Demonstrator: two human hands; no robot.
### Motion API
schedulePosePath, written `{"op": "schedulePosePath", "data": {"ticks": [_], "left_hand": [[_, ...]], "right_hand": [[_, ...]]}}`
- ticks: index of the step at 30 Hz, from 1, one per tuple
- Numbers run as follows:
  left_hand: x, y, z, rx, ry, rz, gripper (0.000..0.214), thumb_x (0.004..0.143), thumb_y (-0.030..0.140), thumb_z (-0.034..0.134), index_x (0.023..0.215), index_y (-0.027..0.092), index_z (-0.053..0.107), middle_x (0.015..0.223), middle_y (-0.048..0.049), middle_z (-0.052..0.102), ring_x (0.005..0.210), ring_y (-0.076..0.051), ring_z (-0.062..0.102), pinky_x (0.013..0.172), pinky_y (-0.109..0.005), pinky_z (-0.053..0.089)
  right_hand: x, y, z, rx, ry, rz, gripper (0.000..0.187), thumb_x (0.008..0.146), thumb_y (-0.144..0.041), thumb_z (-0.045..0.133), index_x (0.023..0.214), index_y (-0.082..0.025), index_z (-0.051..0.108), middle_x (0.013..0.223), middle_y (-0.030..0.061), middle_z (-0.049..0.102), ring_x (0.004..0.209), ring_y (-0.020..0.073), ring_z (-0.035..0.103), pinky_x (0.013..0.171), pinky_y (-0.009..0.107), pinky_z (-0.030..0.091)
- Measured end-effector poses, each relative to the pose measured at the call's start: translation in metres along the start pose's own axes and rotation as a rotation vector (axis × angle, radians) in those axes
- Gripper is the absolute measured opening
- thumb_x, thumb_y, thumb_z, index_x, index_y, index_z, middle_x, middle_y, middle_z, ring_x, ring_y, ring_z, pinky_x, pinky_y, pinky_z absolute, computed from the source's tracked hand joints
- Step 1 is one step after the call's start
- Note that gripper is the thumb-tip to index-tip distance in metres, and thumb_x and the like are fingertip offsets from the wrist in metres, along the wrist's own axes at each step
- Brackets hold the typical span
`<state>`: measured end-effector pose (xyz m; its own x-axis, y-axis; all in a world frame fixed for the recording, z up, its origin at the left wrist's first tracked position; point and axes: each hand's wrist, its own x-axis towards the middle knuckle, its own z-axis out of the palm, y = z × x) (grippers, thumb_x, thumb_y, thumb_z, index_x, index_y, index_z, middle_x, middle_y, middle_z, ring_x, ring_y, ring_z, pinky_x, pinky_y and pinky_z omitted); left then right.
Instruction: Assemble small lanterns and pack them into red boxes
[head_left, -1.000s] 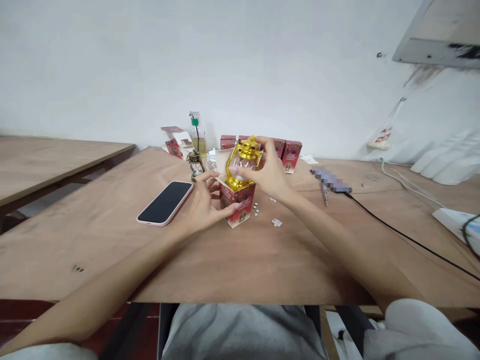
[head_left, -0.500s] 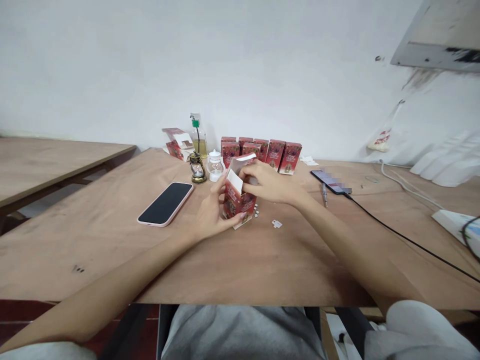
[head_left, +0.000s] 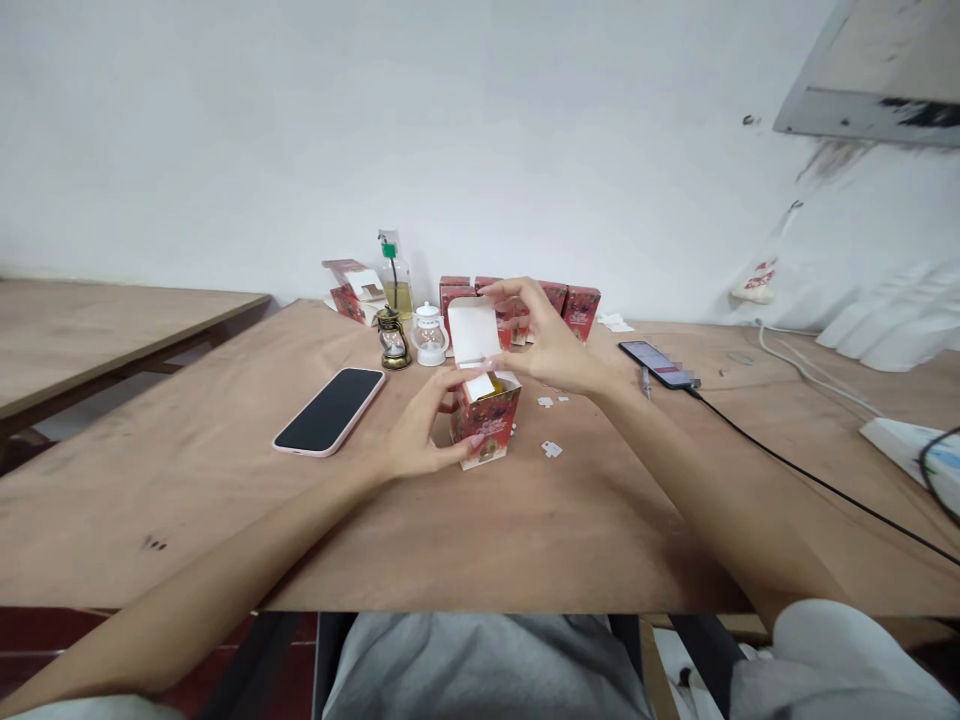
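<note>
A red printed gift box [head_left: 491,425] stands on the table with its lid up; the white inside of the lid flap [head_left: 472,330] faces me. Something gold shows within the box, too little of it to name. Around the left side of the box wraps my left hand [head_left: 424,425], thumb on the front and fingers behind. My right hand [head_left: 544,340] is at the lid's right edge, fingers curved and apart, the thumb by the lid's base. Behind stand several closed red boxes [head_left: 581,312], partly covered by my right hand. A bronze lantern [head_left: 393,340] and a white lantern [head_left: 430,335] stand left of them.
A pink-edged phone [head_left: 330,411] lies at left, another phone [head_left: 656,364] with a black cable at right. Small white paper pieces [head_left: 551,449] lie right of the box. At the back are an opened red carton [head_left: 352,290] and a pump bottle [head_left: 397,280].
My right hand has come out of the box and up to the raised lid. The box is turned and more upright, its front toward me. My left hand keeps its hold.
</note>
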<state>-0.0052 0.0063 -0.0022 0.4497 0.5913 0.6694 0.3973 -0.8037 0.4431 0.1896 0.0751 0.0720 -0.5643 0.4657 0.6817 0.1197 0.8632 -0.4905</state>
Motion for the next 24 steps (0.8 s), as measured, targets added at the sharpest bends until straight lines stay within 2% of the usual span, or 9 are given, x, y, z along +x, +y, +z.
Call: {"op": "schedulePosePath", "data": {"ticks": [3, 5, 9, 11, 13, 16, 19, 22, 24], "left_hand": [[0.001, 0.001, -0.002, -0.007, -0.011, -0.004, 0.062, 0.075, 0.019, 0.065, 0.130, 0.023, 0.036, 0.125, -0.0122, 0.047, 0.109, -0.025, 0.054, 0.080, -0.036, 0.055], [0.000, 0.000, -0.001, -0.018, 0.001, -0.009, 0.061, 0.075, 0.020, 0.065, 0.129, 0.023, 0.036, 0.123, -0.0121, 0.048, 0.108, -0.025, 0.055, 0.079, -0.037, 0.056], [-0.001, -0.003, 0.002, -0.019, 0.020, -0.022, 0.062, 0.076, 0.023, 0.065, 0.130, 0.022, 0.035, 0.125, -0.0130, 0.047, 0.109, -0.026, 0.054, 0.079, -0.039, 0.056], [-0.001, -0.002, 0.001, -0.007, 0.015, -0.018, 0.062, 0.076, 0.024, 0.065, 0.131, 0.023, 0.035, 0.126, -0.0130, 0.047, 0.111, -0.027, 0.054, 0.080, -0.039, 0.056], [0.000, 0.000, 0.000, 0.012, 0.002, -0.009, 0.061, 0.076, 0.023, 0.066, 0.130, 0.023, 0.036, 0.126, -0.0127, 0.047, 0.112, -0.027, 0.054, 0.081, -0.039, 0.056], [0.001, 0.002, -0.001, 0.012, -0.006, -0.006, 0.062, 0.076, 0.021, 0.065, 0.131, 0.023, 0.036, 0.126, -0.0123, 0.048, 0.113, -0.026, 0.053, 0.083, -0.039, 0.055], [0.001, 0.002, -0.001, -0.005, -0.008, -0.011, 0.067, 0.076, 0.021, 0.065, 0.135, 0.023, 0.033, 0.128, -0.0130, 0.047, 0.112, -0.027, 0.054, 0.082, -0.039, 0.056], [0.001, 0.001, 0.000, -0.010, -0.018, -0.024, 0.069, 0.077, 0.021, 0.065, 0.137, 0.022, 0.031, 0.130, -0.0135, 0.046, 0.113, -0.027, 0.053, 0.082, -0.039, 0.056], [0.000, 0.000, 0.000, -0.011, -0.016, -0.023, 0.069, 0.077, 0.021, 0.065, 0.137, 0.022, 0.031, 0.130, -0.0134, 0.046, 0.113, -0.026, 0.054, 0.084, -0.039, 0.056]], "right_hand": [[-0.001, -0.009, 0.005, -0.155, -0.004, -0.025, 0.075, 0.067, -0.037, 0.076, 0.131, -0.025, 0.040, 0.135, 0.0109, 0.036, 0.127, 0.0270, 0.035, 0.101, 0.047, 0.038], [-0.001, -0.012, 0.006, -0.243, -0.020, -0.053, 0.075, 0.070, -0.041, 0.073, 0.134, -0.024, 0.038, 0.135, 0.0113, 0.038, 0.127, 0.0273, 0.034, 0.104, 0.049, 0.033], [-0.001, -0.011, 0.005, -0.344, -0.126, -0.091, 0.047, 0.082, -0.037, 0.063, 0.125, -0.023, 0.050, 0.113, 0.0078, 0.058, 0.109, 0.0246, 0.044, 0.097, 0.047, 0.038], [-0.001, -0.009, 0.005, -0.366, -0.100, -0.120, 0.030, 0.086, -0.032, 0.058, 0.115, -0.022, 0.057, 0.099, 0.0064, 0.062, 0.101, 0.0236, 0.047, 0.092, 0.044, 0.041], [-0.001, -0.008, 0.007, -0.367, -0.029, -0.144, 0.020, 0.086, -0.025, 0.056, 0.105, -0.021, 0.061, 0.096, 0.0065, 0.062, 0.098, 0.0226, 0.049, 0.088, 0.042, 0.043], [0.000, -0.008, 0.007, -0.295, 0.002, -0.107, 0.015, 0.084, -0.017, 0.054, 0.097, -0.019, 0.060, 0.095, 0.0063, 0.062, 0.088, 0.0190, 0.055, 0.079, 0.036, 0.046], [0.000, -0.011, 0.001, -0.235, -0.094, -0.008, 0.012, 0.081, -0.012, 0.053, 0.091, -0.016, 0.059, 0.089, 0.0048, 0.064, 0.077, 0.0150, 0.059, 0.072, 0.031, 0.047], [-0.001, -0.015, -0.005, -0.233, -0.225, 0.058, 0.010, 0.080, -0.009, 0.052, 0.085, -0.016, 0.057, 0.085, 0.0035, 0.064, 0.076, 0.0144, 0.060, 0.072, 0.031, 0.047], [-0.001, -0.017, -0.008, -0.249, -0.235, 0.073, 0.014, 0.079, -0.008, 0.053, 0.089, -0.017, 0.054, 0.087, 0.0032, 0.062, 0.077, 0.0149, 0.059, 0.072, 0.032, 0.047]]}}
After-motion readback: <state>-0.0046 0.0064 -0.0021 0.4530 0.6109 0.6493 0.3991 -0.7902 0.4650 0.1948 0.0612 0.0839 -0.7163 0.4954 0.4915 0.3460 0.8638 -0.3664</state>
